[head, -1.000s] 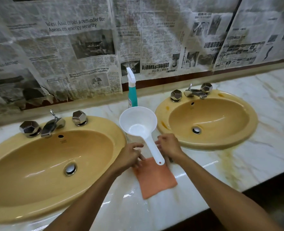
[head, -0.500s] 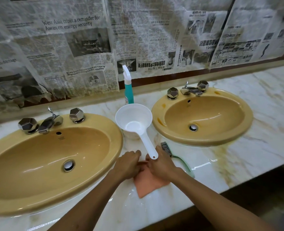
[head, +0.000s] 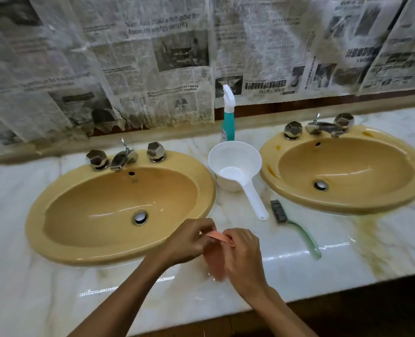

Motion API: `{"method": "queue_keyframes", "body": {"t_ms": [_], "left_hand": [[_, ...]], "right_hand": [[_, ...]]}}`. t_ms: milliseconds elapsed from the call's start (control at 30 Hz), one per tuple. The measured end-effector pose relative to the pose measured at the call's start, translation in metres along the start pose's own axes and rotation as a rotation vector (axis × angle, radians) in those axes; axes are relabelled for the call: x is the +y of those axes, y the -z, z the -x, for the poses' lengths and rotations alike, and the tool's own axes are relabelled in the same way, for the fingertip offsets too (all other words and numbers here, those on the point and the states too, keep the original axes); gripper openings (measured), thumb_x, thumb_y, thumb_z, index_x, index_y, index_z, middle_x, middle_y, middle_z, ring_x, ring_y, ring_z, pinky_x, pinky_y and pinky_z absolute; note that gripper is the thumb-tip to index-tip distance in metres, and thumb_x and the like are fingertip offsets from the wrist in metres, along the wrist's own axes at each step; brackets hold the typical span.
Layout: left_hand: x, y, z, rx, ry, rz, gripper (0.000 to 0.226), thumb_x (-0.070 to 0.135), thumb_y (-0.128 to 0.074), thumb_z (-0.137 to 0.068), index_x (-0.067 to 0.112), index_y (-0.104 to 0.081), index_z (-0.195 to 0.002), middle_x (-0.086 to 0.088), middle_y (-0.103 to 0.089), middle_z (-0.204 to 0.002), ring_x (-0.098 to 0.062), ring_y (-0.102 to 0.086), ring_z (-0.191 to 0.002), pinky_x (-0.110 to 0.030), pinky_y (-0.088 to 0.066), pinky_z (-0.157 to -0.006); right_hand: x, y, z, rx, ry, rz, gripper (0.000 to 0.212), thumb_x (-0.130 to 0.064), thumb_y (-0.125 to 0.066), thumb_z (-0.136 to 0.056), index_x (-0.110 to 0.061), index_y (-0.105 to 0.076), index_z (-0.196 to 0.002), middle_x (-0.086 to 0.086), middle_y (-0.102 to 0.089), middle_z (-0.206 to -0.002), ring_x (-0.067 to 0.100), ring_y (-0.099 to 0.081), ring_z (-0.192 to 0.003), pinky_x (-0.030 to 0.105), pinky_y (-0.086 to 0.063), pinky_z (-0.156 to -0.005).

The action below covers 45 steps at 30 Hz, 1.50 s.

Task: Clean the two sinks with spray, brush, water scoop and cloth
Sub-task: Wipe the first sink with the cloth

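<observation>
Two yellow sinks sit in a marble counter: the left sink [head: 55,203] and the right sink [head: 396,198]. Between them stand a teal spray bottle [head: 227,122] and a white water scoop [head: 235,166], its handle pointing toward me. A green-handled brush [head: 296,227] lies to the right of the scoop. My left hand [head: 187,242] and my right hand [head: 244,254] both pinch the top edge of an orange cloth [head: 216,261], lifted off the counter in front of the left sink's right rim. The cloth hangs down between my hands.
Newspaper sheets [head: 153,69] cover the wall behind the counter. Each sink has chrome taps, the left set [head: 125,156] and the right set [head: 323,127]. Yellow stains [head: 371,239] mark the marble right of the brush. The counter's front edge [head: 323,295] runs close below my wrists.
My hands gathered the orange cloth from flat on the counter and lifted its edge up. The view shifted left, and the brush came into sight.
</observation>
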<state>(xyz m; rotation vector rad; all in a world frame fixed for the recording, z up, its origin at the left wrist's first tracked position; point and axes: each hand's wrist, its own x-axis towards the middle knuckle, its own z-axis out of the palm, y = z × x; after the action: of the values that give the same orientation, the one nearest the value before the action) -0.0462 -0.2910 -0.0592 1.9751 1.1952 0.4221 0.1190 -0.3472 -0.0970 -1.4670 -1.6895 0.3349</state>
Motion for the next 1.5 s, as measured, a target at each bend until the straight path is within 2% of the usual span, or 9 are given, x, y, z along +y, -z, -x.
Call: {"method": "queue_keyframes", "body": {"t_ms": [367,600,767,900,1033,1167,1233,1333,1500], "left_hand": [[-0.051,0.162,0.029,0.348,-0.023,-0.443,0.014,0.005,-0.06,-0.086,0.017,-0.067,-0.089,0.0,-0.068,-0.081,-0.018,-0.058,-0.073,-0.034,-0.043,-0.058],[-0.163,0.117,0.086,-0.028,0.231,-0.284,0.023,0.04,-0.057,-0.097,0.022,-0.07,-0.095,0.0,-0.069,-0.086,-0.017,-0.058,-0.076,-0.037,-0.043,-0.068],[-0.184,0.128,0.102,-0.071,0.15,0.034,0.023,0.036,-0.056,-0.093,0.022,-0.074,-0.098,0.005,-0.07,-0.083,-0.008,-0.058,-0.073,-0.031,-0.046,-0.072],[-0.21,0.153,0.113,-0.068,0.18,0.07,0.018,0.02,-0.057,-0.094,0.02,-0.075,-0.091,0.003,-0.072,-0.083,-0.01,-0.06,-0.075,-0.031,-0.046,-0.071],[-0.251,0.167,0.128,0.16,0.29,-0.333,0.026,0.025,-0.047,-0.091,0.018,-0.071,-0.088,0.001,-0.07,-0.077,-0.022,-0.061,-0.075,-0.035,-0.048,-0.067],[-0.254,0.157,0.125,0.363,0.263,-0.4,0.03,0.028,-0.039,-0.082,0.012,-0.062,-0.073,-0.006,-0.062,-0.06,-0.032,-0.056,-0.057,-0.035,-0.045,-0.052],[-0.255,0.154,0.127,0.492,0.259,-0.394,0.03,0.027,-0.039,-0.082,0.01,-0.059,-0.067,-0.005,-0.057,-0.052,-0.031,-0.053,-0.048,-0.031,-0.042,-0.046],[-0.257,0.152,0.13,0.655,0.259,-0.407,0.032,0.026,-0.039,-0.081,0.01,-0.062,-0.066,-0.003,-0.056,-0.05,-0.029,-0.051,-0.042,-0.028,-0.041,-0.042],[-0.253,0.149,0.129,0.764,0.28,-0.394,0.028,0.021,-0.041,-0.081,0.012,-0.059,-0.063,-0.001,-0.054,-0.049,-0.027,-0.048,-0.038,-0.027,-0.038,-0.039]], "right_hand": [[-0.111,-0.096,-0.119,-0.206,0.142,0.059,0.012,-0.011,-0.057,-0.089,-0.011,-0.067,-0.095,0.006,-0.068,-0.086,0.03,-0.059,-0.083,0.042,-0.044,-0.078],[-0.104,-0.15,-0.098,-1.13,0.058,0.299,0.026,-0.037,-0.055,-0.095,-0.016,-0.067,-0.086,0.002,-0.065,-0.083,0.02,-0.057,-0.079,0.035,-0.044,-0.071],[-0.121,-0.184,-0.125,-1.121,-0.127,0.258,0.051,-0.055,-0.037,-0.101,-0.02,-0.048,-0.066,0.001,-0.052,-0.074,0.022,-0.049,-0.077,0.036,-0.039,-0.075],[-0.145,-0.218,-0.107,-1.553,-0.357,0.458,0.077,-0.079,-0.018,-0.09,-0.028,-0.057,-0.132,0.0,-0.05,-0.141,0.026,-0.044,-0.13,0.04,-0.031,-0.109],[-0.136,-0.203,-0.132,-1.707,-0.5,0.667,0.081,-0.08,-0.019,-0.089,-0.028,-0.039,-0.148,-0.002,-0.038,-0.15,0.023,-0.037,-0.135,0.034,-0.027,-0.108],[-0.084,-0.214,-0.132,-1.492,-0.137,1.067,0.075,-0.068,-0.017,-0.096,-0.023,-0.011,-0.155,0.005,-0.011,-0.163,0.029,-0.011,-0.148,0.056,-0.01,-0.116],[-0.094,-0.25,-0.108,-1.433,-0.187,0.967,0.077,-0.068,-0.022,-0.095,-0.02,-0.013,-0.155,0.008,-0.01,-0.162,0.036,-0.006,-0.149,0.057,-0.012,-0.116],[-0.174,-0.278,-0.1,-1.585,-0.446,0.47,0.064,-0.069,-0.028,-0.093,-0.022,-0.051,-0.129,0.001,-0.056,-0.127,0.031,-0.053,-0.118,0.043,-0.039,-0.097],[-0.143,-0.237,-0.12,-1.776,-0.516,0.451,0.079,-0.093,-0.019,-0.077,-0.05,-0.044,-0.139,-0.017,-0.036,-0.146,0.013,-0.032,-0.136,0.034,-0.016,-0.115]]}}
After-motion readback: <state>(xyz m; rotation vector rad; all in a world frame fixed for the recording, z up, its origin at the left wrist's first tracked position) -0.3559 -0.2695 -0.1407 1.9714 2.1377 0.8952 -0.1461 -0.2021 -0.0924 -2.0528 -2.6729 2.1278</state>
